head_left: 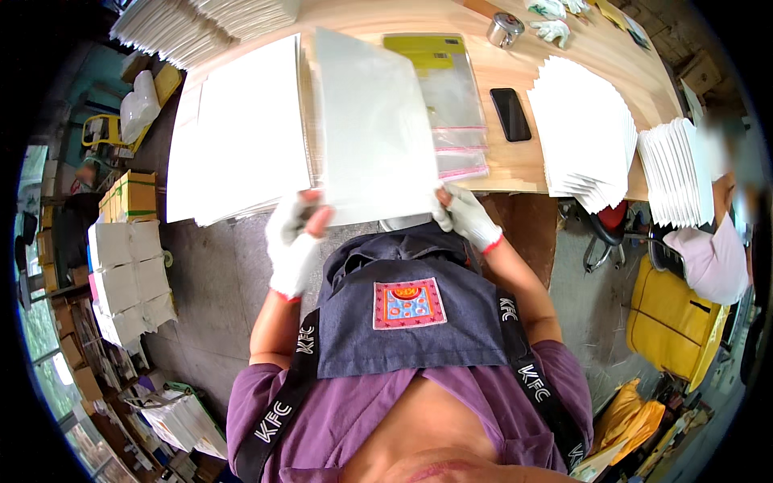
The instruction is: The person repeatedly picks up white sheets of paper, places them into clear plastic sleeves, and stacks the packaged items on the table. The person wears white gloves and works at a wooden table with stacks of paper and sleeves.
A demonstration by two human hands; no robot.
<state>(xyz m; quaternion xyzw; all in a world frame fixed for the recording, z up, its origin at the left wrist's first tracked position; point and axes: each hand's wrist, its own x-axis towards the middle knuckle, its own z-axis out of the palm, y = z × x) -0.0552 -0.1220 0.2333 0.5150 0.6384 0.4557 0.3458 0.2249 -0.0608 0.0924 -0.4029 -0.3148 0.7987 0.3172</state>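
Note:
A white sheet (pixel 374 133), slightly blurred, is raised in front of me above the table edge. My right hand (pixel 471 217), in a white glove with bare fingertips, pinches its lower right corner. At the lower left corner is my left hand (pixel 294 241), gloved alike, its thumb and fingers closing on the sheet's edge. Just left of the sheet lies a large stack of white sheets (pixel 241 129). To its right, clear plastic sleeves (pixel 459 113) with pink strips lie flat, partly hidden behind the sheet.
A black phone (pixel 510 114) lies right of the sleeves, before two fanned stacks of white sheets (pixel 584 129) (pixel 675 173). Further back are a metal tin (pixel 506 30) and white gloves (pixel 551 32). More paper (pixel 173 32) is piled at the far left. Another person's arm (pixel 725 197) shows at right.

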